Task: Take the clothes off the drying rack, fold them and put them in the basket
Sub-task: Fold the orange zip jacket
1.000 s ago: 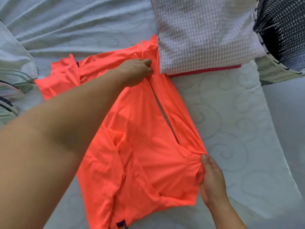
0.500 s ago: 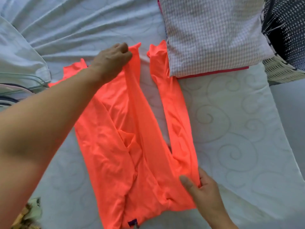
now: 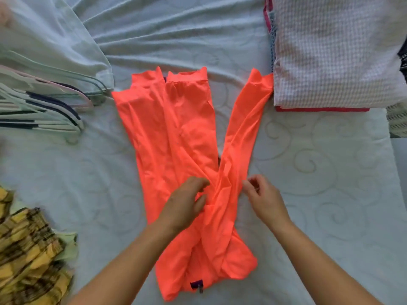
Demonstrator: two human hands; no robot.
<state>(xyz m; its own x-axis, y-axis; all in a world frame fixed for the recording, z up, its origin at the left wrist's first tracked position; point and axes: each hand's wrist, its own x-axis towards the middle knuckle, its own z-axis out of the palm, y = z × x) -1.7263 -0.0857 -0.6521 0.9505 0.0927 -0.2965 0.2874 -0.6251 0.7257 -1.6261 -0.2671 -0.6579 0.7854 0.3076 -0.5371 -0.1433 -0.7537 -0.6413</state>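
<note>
A yellow plaid cloth (image 3: 28,256) is lying crumpled well to the left of the orange garment (image 3: 176,133), running off the picture's edge. Above it, a fan of pale and dark hangers (image 3: 44,106) is sitting just left of the garment's far corner, partly under a loose pale sheet (image 3: 55,40).

The orange garment itself is lying flat on the bed (image 3: 308,172), about midway across it. It is glowing neon coral and spreading away from the person in long panels: a wide, doubled part on its left and a narrow strip angling off to its right, the two crossing near the hands. A small dark tag is showing at its near end. What kind of garment it is cannot be told from these folds.

The left hand (image 3: 185,205) is resting on the crossing, its fingers and thumb curling round a gathered fold. The right hand (image 3: 262,199) is pinching the right edge of the narrow strip with bent fingers.

To the right of the garment, touching the tip of the narrow strip, a folded checked stack (image 3: 337,53) is sitting over a red layer. Beyond that, a woven basket (image 3: 397,119) is barely peeking in, mostly cut off.
</note>
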